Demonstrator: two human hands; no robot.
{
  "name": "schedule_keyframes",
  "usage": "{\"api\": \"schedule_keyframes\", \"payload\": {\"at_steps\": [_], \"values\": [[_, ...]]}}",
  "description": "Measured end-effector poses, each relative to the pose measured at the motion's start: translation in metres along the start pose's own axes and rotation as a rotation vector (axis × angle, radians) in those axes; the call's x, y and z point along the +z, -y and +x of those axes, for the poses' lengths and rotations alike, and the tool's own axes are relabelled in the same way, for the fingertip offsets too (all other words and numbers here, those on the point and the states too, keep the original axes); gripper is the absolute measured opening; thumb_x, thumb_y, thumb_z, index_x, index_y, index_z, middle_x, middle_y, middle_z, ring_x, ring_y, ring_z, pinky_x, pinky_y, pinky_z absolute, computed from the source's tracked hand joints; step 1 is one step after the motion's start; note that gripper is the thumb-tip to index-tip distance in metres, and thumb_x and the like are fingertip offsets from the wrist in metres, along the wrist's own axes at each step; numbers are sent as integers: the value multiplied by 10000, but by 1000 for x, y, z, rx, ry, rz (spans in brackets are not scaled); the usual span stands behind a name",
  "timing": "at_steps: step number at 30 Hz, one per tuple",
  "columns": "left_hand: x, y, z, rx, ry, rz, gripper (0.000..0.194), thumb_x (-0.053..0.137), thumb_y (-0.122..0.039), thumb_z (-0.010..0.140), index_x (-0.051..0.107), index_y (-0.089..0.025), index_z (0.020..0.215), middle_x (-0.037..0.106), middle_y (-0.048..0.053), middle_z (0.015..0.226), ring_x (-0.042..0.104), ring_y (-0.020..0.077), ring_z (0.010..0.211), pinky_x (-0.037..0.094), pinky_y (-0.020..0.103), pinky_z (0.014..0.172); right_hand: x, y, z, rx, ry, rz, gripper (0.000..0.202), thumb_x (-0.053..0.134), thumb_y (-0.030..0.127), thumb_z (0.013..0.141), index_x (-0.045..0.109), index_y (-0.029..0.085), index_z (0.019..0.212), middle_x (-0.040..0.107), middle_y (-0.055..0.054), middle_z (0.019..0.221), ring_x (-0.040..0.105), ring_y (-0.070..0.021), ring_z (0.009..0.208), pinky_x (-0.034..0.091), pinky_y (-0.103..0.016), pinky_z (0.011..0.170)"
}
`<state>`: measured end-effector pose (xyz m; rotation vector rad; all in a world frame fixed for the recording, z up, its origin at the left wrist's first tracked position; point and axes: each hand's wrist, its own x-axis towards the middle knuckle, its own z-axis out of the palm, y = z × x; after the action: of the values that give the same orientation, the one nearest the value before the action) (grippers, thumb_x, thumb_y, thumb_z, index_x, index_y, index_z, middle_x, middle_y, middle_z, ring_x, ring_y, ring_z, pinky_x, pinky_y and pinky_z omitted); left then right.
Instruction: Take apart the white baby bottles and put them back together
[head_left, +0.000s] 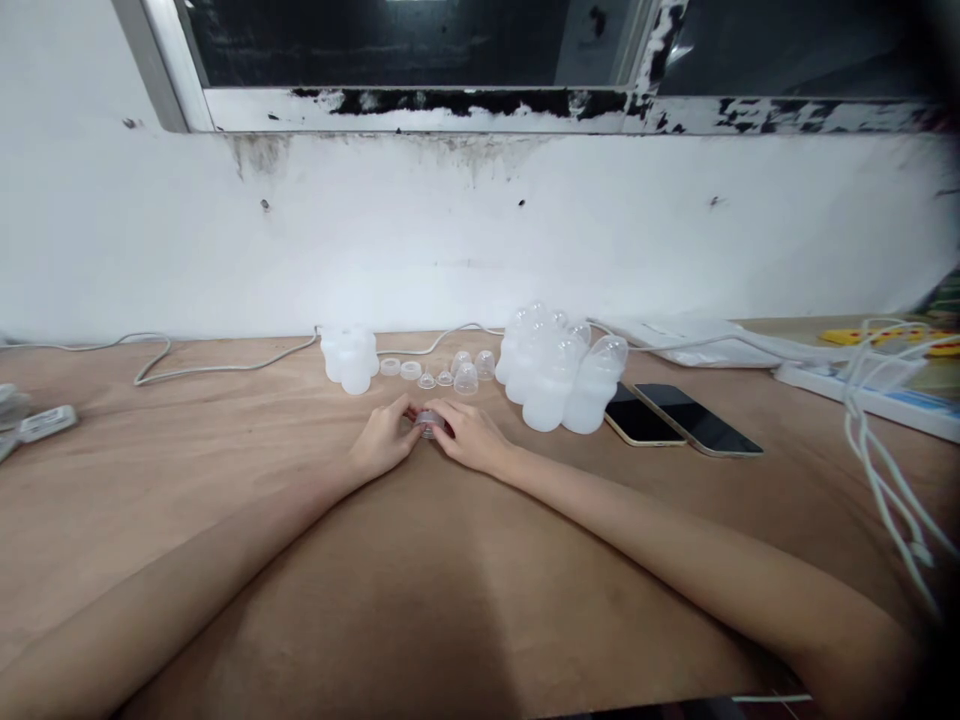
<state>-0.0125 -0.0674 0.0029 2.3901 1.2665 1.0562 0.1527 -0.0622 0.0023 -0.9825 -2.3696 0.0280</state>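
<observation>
Between both hands, low over the wooden table, is a small clear ring-like piece. My left hand grips its left side with thumb and fingers, and my right hand grips its right side. Just behind it stand two small clear nipple-shaped pieces, with two whitish rings to their left. Several clear domed caps sit to their right. A cluster of white bottles without caps is at the back left. Several white bottles with clear domed caps stand behind my right hand.
Two phones lie right of the capped bottles. A power strip with white cables is at the far right, near a plastic bag. White plugs lie far left. A thin cable runs along the wall.
</observation>
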Motion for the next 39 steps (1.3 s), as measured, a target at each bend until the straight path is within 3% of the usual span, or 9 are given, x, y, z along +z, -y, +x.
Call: {"api": "schedule_keyframes", "payload": {"at_steps": [6,11,17,25,31,39], "values": [[-2,-10,-1,75,25,160,60,454,-131,690,439,-187,706,571,-2,725,525,162,696,394,302,684,0,2,1,7,49,-87,150,419,138,753,492,154,883,569,-55,817,519,-154,717,374,-252,631],[-3,-13,0,56,35,169,87,455,-118,656,404,-188,667,546,-11,680,499,155,660,380,294,665,2,7,3,20,63,-110,151,409,95,726,474,145,853,570,-65,824,526,-157,720,381,-250,640],[-1,-8,-1,23,5,135,60,459,-162,673,406,-189,679,540,-9,692,497,160,677,378,285,635,5,6,5,62,44,-99,172,397,95,732,477,144,877,579,-76,874,540,-172,758,397,-270,648],[-1,-1,0,-51,-95,9,46,463,-173,683,419,-186,692,545,-23,684,517,129,664,395,251,636,0,0,2,-84,-25,68,295,347,143,810,436,152,1091,538,-79,1032,517,-160,887,410,-292,760],[-1,-2,0,-35,-67,46,51,466,-177,687,418,-187,698,544,-25,693,524,129,675,394,243,635,5,3,2,-55,-63,49,339,349,62,757,461,134,1070,544,-81,970,513,-167,869,416,-302,766],[0,-2,0,-55,-55,65,100,499,-218,682,404,-189,695,530,-32,671,514,129,641,375,238,590,2,5,1,-31,-46,27,327,354,96,780,453,153,1087,534,-76,989,517,-164,831,417,-292,725]]}}
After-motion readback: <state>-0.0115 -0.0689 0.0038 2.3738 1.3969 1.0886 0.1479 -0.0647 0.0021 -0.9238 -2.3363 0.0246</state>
